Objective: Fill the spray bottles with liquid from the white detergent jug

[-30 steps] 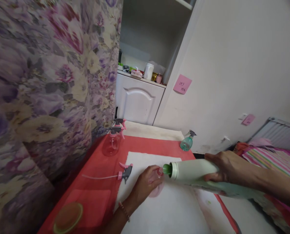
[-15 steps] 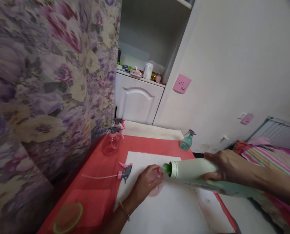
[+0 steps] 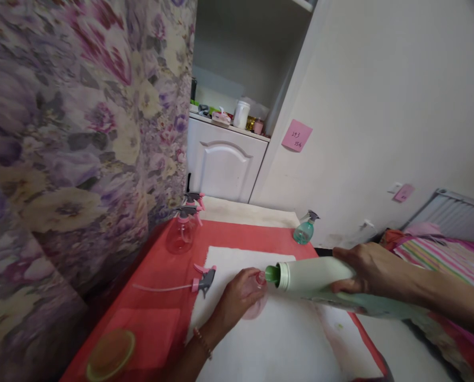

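Observation:
My left hand [image 3: 237, 298] is wrapped round a clear pink spray bottle [image 3: 257, 302] that stands without its top on a white cloth [image 3: 284, 345]. In my right hand [image 3: 364, 270] is a large pale green bottle [image 3: 316, 275], tipped almost level. Its green pouring spout [image 3: 272, 274] meets the mouth of the pink bottle; whether liquid is flowing I cannot tell. Left of my left hand lies a grey and pink spray head [image 3: 204, 281] with its long thin tube pointing left.
Two pink spray bottles [image 3: 180, 237] with grey heads stand at the back left of the red table cover [image 3: 157, 323]. A green spray bottle [image 3: 304, 232] is at the back right. A round green-rimmed lid-like thing [image 3: 110, 354] lies front left. A floral curtain [image 3: 81, 159] borders the left side.
Almost nothing differs. Both hands keep their hold, and the green bottle stays tipped at the pink bottle's mouth. The view has shifted very slightly.

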`<state>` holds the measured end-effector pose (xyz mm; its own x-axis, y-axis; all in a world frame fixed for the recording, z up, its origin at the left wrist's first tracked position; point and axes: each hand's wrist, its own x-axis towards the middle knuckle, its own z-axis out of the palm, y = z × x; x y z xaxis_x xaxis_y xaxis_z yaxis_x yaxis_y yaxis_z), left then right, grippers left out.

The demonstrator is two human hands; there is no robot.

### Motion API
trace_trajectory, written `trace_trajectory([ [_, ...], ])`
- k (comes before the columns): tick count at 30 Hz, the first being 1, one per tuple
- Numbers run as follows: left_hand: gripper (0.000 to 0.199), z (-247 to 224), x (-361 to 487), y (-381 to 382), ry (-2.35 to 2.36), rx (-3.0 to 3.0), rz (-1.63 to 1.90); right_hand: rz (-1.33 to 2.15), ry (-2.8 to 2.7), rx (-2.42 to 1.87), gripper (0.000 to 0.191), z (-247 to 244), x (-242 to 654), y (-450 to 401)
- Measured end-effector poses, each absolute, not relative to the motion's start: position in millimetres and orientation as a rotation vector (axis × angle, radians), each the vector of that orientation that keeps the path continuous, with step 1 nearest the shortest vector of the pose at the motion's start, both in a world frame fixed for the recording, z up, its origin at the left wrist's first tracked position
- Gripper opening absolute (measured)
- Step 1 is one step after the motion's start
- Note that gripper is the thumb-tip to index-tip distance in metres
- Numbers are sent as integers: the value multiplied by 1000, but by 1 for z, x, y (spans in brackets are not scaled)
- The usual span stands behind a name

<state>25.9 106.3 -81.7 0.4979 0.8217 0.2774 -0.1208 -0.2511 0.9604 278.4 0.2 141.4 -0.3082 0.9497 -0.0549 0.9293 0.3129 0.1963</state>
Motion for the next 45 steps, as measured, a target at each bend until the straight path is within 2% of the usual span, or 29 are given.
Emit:
trace_trajectory([
  [28,35,-75,26,105,669,1605,981,116,2430,1768,50,145,274,0],
  [45,34,-74,26,104,675,1611,995,202,2388,1747,52,146,274,0],
])
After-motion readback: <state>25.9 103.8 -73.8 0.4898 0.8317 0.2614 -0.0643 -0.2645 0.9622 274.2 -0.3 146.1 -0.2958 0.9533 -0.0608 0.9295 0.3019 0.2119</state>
